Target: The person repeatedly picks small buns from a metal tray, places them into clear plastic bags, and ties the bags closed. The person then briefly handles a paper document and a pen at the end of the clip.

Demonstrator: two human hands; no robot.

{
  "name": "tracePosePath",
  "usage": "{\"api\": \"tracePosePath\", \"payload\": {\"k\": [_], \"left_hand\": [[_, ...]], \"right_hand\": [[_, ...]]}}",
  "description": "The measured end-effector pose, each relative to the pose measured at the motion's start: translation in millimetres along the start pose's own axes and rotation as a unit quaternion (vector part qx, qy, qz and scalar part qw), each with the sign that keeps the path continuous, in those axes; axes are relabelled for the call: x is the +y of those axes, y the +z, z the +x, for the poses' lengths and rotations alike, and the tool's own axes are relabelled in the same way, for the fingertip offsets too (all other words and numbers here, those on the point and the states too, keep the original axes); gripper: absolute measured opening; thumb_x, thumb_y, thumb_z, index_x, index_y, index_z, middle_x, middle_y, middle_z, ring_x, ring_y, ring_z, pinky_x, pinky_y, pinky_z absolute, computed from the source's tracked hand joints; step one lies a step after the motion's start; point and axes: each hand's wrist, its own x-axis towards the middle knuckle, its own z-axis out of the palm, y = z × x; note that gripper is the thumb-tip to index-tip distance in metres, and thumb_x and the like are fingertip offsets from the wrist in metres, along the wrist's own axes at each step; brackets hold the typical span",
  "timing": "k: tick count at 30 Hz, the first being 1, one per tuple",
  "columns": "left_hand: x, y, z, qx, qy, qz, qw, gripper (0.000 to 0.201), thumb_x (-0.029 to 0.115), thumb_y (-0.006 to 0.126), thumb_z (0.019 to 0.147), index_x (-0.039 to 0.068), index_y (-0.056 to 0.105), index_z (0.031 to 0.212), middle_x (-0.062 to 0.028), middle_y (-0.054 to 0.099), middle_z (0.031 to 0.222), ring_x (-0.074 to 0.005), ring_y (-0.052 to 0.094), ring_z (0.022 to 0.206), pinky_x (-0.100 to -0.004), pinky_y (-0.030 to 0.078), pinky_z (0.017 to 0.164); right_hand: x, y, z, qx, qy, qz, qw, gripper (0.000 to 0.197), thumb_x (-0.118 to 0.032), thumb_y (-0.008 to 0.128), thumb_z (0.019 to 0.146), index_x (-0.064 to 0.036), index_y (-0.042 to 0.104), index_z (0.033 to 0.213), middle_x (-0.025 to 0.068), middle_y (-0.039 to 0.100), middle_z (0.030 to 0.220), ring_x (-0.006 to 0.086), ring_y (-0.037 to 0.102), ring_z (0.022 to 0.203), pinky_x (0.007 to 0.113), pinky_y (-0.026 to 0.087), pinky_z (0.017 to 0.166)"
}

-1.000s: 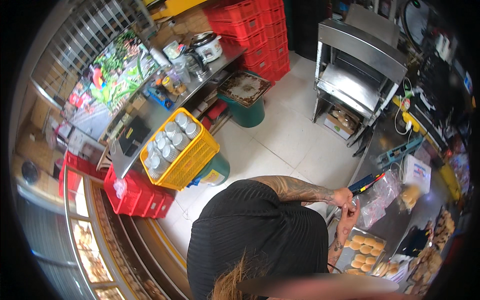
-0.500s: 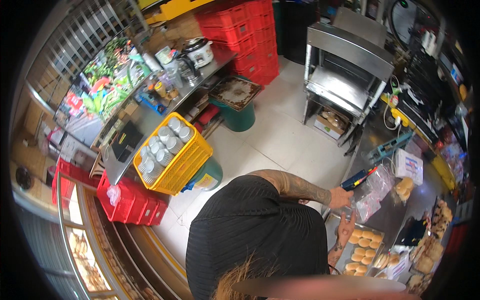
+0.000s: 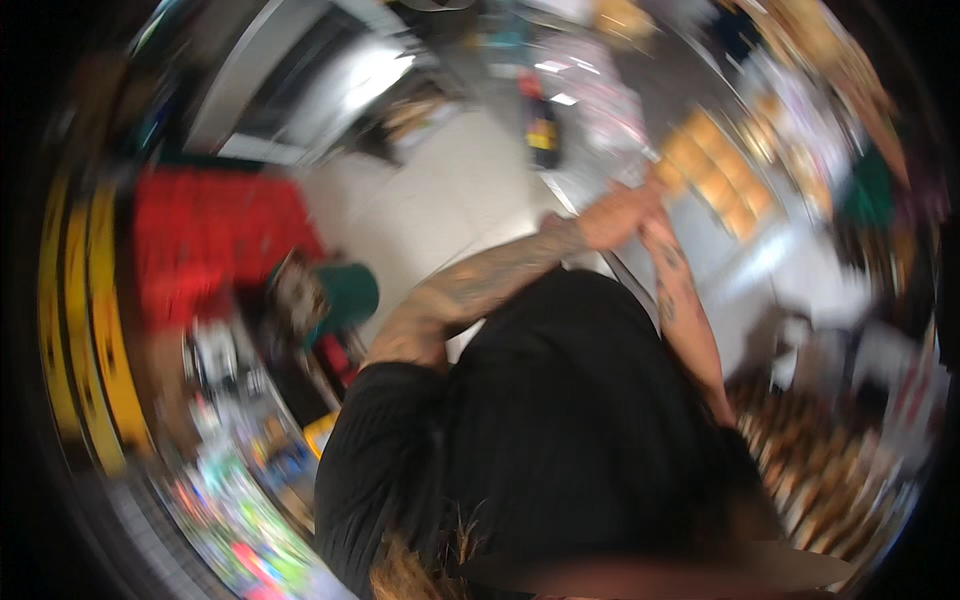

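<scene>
My left hand [image 3: 612, 217] reaches across from the left, its tattooed forearm bare below a black sleeve. It meets my right hand [image 3: 655, 228] at the near left corner of a metal tray [image 3: 705, 240]. The two hands overlap, and motion smears their fingers. Whether anything is between them I cannot make out. Golden bread rolls [image 3: 722, 170] sit in joined rows on the tray, just beyond my fingers. Clear plastic bags [image 3: 600, 95] lie on the steel counter past my left hand. Beside them is a dark object with yellow and red parts [image 3: 541, 130], too blurred to name.
Red stacked crates [image 3: 220, 235] and a green bin [image 3: 345, 293] stand on the left. A metal stand [image 3: 310, 80] is at the far left, across the pale tiled floor [image 3: 420, 180]. Many brown baked goods [image 3: 820, 465] fill the lower right.
The view has swung round to the right, bringing the tray and rolls toward the middle. My hands, apart before, now come together at the tray's corner.
</scene>
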Motion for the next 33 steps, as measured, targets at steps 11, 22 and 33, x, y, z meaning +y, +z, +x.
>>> {"api": "tracePosePath", "payload": {"k": [11,22,33], "left_hand": [[-61,-35,87,0.085,-0.035,0.062,0.994,0.068,0.012,0.064,0.091,-0.007,0.031,0.147,-0.0323,0.039,0.147,-0.0453,0.039,0.138,-0.0454,0.034,0.114],[-101,96,115,0.071,-0.273,0.068,0.957,0.111,0.043,0.083,0.075,-0.008,0.020,0.151,-0.0253,0.045,0.138,-0.0393,0.052,0.125,-0.0509,0.048,0.098],[-93,71,150,-0.077,-0.302,0.123,0.942,0.101,0.035,0.086,0.070,0.000,0.028,0.145,-0.0195,0.046,0.136,-0.0347,0.055,0.124,-0.0472,0.050,0.101]], "right_hand": [[-51,37,-64,0.420,-0.044,-0.118,0.899,0.049,-0.016,0.071,0.089,-0.0055,0.055,0.133,0.0151,0.058,0.131,0.0310,0.063,0.115,0.041,0.055,0.089],[9,11,-19,0.251,0.377,-0.321,0.832,0.045,-0.035,0.071,0.087,-0.0091,0.057,0.122,0.0129,0.060,0.118,0.0326,0.062,0.114,0.048,0.055,0.088],[39,-1,-87,0.293,0.214,-0.344,0.866,0.049,-0.008,0.065,0.083,-0.0228,0.062,0.129,0.0106,0.056,0.120,0.0333,0.054,0.117,0.047,0.048,0.100]]}}
